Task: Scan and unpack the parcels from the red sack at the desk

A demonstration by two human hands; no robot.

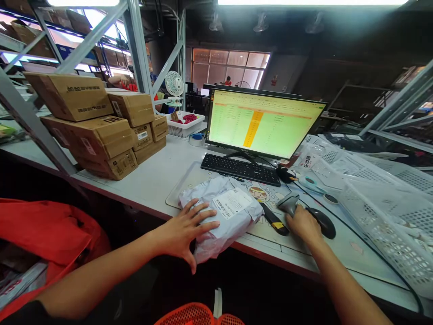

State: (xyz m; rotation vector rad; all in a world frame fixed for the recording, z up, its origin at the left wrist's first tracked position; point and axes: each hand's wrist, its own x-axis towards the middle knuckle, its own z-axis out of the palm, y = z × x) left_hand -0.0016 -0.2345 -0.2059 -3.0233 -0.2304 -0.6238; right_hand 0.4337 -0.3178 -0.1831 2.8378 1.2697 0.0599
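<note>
A white plastic mailer bag [233, 230] with a printed barcode label [232, 203] lies at the table's front edge, partly over it. My left hand [192, 228] rests on its left side, fingers spread flat and thumb hanging over the near edge. My right hand [306, 225] is wrapped round a grey barcode scanner [288, 204], whose head points left toward the bag; its handle is mostly hidden in my palm. Between bag and scanner lies a black and yellow box cutter [275, 220]. A black computer mouse [323, 223] sits just right of my right hand.
A monitor [264, 124] and keyboard [240, 169] stand behind the bag. Stacked cardboard boxes [101, 135] fill the left side, beside metal shelf posts. White perforated baskets [389, 203] crowd the right. An orange basket [189, 313] is below the table; a red bag [50, 239] hangs left.
</note>
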